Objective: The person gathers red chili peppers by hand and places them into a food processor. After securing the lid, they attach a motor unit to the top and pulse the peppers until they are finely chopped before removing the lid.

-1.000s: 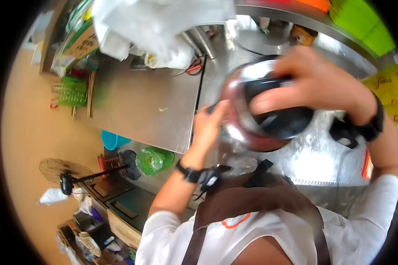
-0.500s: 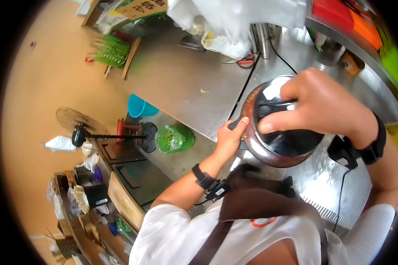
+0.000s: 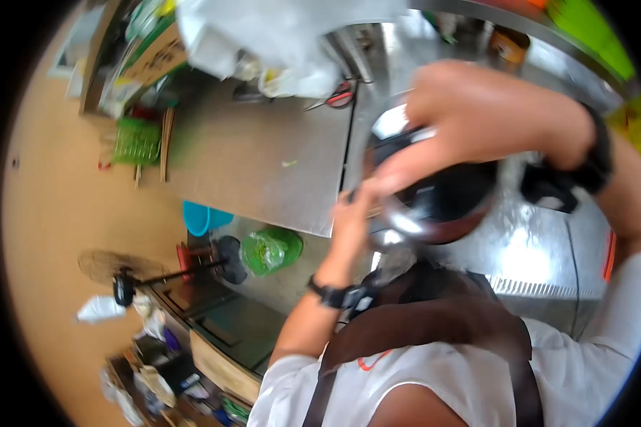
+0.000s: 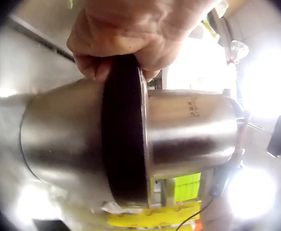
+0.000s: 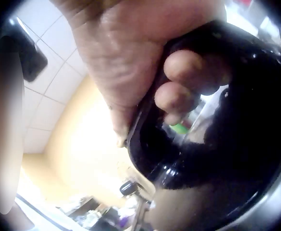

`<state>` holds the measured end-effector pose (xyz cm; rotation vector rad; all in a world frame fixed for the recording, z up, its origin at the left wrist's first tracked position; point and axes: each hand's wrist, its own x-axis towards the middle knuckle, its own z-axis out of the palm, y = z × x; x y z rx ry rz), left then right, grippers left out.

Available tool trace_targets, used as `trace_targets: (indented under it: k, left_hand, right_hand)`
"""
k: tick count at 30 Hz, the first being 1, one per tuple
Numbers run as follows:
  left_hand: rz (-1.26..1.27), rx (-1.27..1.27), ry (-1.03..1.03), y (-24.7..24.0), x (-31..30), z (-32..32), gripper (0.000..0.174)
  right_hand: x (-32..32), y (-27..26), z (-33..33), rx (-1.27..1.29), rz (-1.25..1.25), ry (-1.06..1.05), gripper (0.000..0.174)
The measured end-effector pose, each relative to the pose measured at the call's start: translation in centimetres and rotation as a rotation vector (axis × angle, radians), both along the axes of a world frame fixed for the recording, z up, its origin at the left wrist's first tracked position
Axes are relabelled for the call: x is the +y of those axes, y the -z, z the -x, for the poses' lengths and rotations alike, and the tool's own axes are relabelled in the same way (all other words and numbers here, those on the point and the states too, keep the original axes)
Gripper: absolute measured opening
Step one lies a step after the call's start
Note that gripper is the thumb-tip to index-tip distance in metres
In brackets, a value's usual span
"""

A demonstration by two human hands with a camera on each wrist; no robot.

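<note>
A round steel machine, in looks a grinder (image 3: 459, 229), with a glossy black lid (image 3: 445, 192), is in front of the person. My right hand (image 3: 477, 114) grips the black handle (image 5: 143, 144) on its lid, the fingers curled through the loop with their tips showing in the right wrist view. Beside it my left hand (image 3: 352, 224) holds the machine's near-left side. In the left wrist view, its fingers curl over a dark band (image 4: 126, 139) between the wide steel lower body (image 4: 66, 134) and the narrower steel cylinder (image 4: 193, 132). A black-knobbed latch (image 5: 128, 187) hangs at the lid's edge.
Red-handled scissors (image 3: 340, 95) lie on the steel table (image 3: 263, 156) near a white plastic bag (image 3: 278, 35). A green basket (image 3: 137, 141) stands at the table's far left. On the floor are a green bin (image 3: 271, 250), a blue bucket (image 3: 203, 217) and a standing fan (image 3: 124, 281).
The head view swings away and back. Both hands keep hold of the machine throughout; the right hand and forearm now lie farther over it, with the right thumb close to the left hand.
</note>
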<state>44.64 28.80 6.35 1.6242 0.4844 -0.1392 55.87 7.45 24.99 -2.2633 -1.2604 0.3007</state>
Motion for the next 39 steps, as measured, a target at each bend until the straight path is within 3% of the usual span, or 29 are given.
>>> trace_targets:
  k: [1, 2, 3, 6, 7, 8, 10, 12, 13, 16, 17, 18, 20, 21, 23, 24, 25, 27, 28, 30, 32, 33, 34, 35, 36, 37, 39]
  left_hand:
    - [0.003, 0.002, -0.035, 1.4, 2.7, 0.7, 0.051]
    - [0.088, -0.145, -0.118, 0.4, 2.1, 1.2, 0.041]
    - [0.050, -0.116, -0.149, 0.3, 2.1, 1.1, 0.035]
    - [0.107, -0.058, -0.094, -3.0, -0.7, -2.4, 0.061]
    - [-0.007, -0.039, 0.028, -1.5, -1.2, -3.8, 0.067]
    - [-0.119, -0.032, 0.152, -0.1, -2.0, -5.1, 0.074]
    - [0.055, -0.069, 0.203, 0.4, -7.0, -5.7, 0.050]
    - [0.084, -0.019, 0.256, -0.1, -7.3, -6.4, 0.061]
    - [0.088, 0.023, 0.276, -0.1, -7.2, -6.3, 0.068]
    - [0.093, 0.045, 0.181, -0.9, -3.5, -3.3, 0.057]
    - [0.089, 0.049, 0.124, 0.4, -0.7, -2.2, 0.049]
    - [0.087, 0.051, 0.070, 1.7, 1.8, -1.2, 0.042]
    - [0.151, -0.092, -0.014, 0.0, 2.8, 0.4, 0.039]
    - [0.101, -0.087, -0.026, -0.1, 2.7, 0.1, 0.037]
    - [0.033, -0.072, -0.049, 0.1, 2.3, -0.6, 0.036]
    - [0.076, -0.009, -0.038, -1.1, 1.0, -2.0, 0.037]
    - [0.095, -0.028, 0.057, -1.0, -0.3, -3.3, 0.062]
    - [-0.055, -0.012, 0.260, 0.2, -3.8, -5.5, 0.066]
    - [0.109, 0.005, 0.285, -0.2, -5.4, -6.0, 0.071]
    - [0.119, 0.009, 0.297, 0.8, -6.1, -6.4, 0.074]
    - [-0.005, -0.020, 0.230, 1.2, -3.8, -5.4, 0.074]
    - [-0.083, -0.031, 0.212, 1.1, -2.6, -4.6, 0.073]
    - [0.020, 0.005, 0.203, 0.3, -0.3, -3.4, 0.072]
    - [-0.109, 0.052, 0.102, -0.3, 1.7, -2.1, 0.064]
    - [0.095, 0.083, 0.075, 4.1, 6.5, -1.3, 0.053]
    - [0.166, -0.073, 0.040, 2.4, 6.6, -0.4, 0.050]
    - [0.131, -0.121, -0.086, 1.2, 5.8, -0.1, 0.055]
  right_hand:
    - [2.0, 0.4, 0.1, -0.033, 0.053, -0.109, 0.073]
    - [1.5, -1.5, 0.9, 0.062, 0.040, -0.080, 0.072]
    - [1.0, -3.4, 1.9, 0.155, 0.024, -0.047, 0.071]
    - [-1.3, -0.8, 1.7, 0.171, -0.070, 0.209, 0.071]
    - [-3.5, -1.4, 2.4, 0.240, -0.046, 0.317, 0.070]
    - [-5.4, -1.7, 2.8, 0.154, 0.015, 0.445, 0.066]
    - [-7.9, -1.3, 2.5, 0.073, 0.052, 0.464, 0.062]
    - [-7.8, -1.6, 3.0, 0.089, 0.087, 0.593, 0.064]
    - [-7.9, -1.6, 2.4, 0.058, 0.093, 0.513, 0.064]
    - [-3.3, -1.4, 2.1, 0.043, -0.034, 0.358, 0.067]
    - [-1.2, -1.8, 1.8, 0.192, 0.047, 0.296, 0.070]
    - [0.6, -0.9, 1.6, 0.128, 0.082, 0.196, 0.071]
    - [2.6, -0.5, 2.1, 0.085, -0.105, 0.033, 0.068]
    - [2.2, -1.9, 3.0, 0.115, 0.027, 0.120, 0.068]
    - [1.3, -1.9, 2.8, 0.117, 0.039, 0.186, 0.068]
    - [-0.4, 0.1, 2.2, 0.095, -0.073, 0.167, 0.069]
    - [-2.4, -1.4, 3.1, 0.240, -0.032, 0.356, 0.070]
    - [-5.3, -1.4, 3.0, 0.097, 0.115, 0.488, 0.069]
    - [-6.8, -1.6, 2.8, 0.150, 0.119, 0.512, 0.066]
    - [-6.0, -0.9, 3.6, 0.106, -0.100, 0.566, 0.065]
    - [-5.2, -1.7, 2.4, -0.014, 0.141, 0.461, 0.064]
    - [-3.5, -1.2, 2.4, 0.042, 0.067, 0.451, 0.066]
    - [-1.8, 0.0, 1.9, 0.031, -0.101, 0.319, 0.068]
    - [0.5, 0.3, 1.4, 0.176, -0.060, 0.187, 0.066]
    - [1.9, 0.4, 2.1, 0.264, -0.208, 0.115, 0.064]
    - [3.9, 1.1, 0.9, 0.209, -0.284, -0.073, 0.065]
    - [1.5, 0.5, 1.2, 0.226, -0.265, 0.048, 0.065]
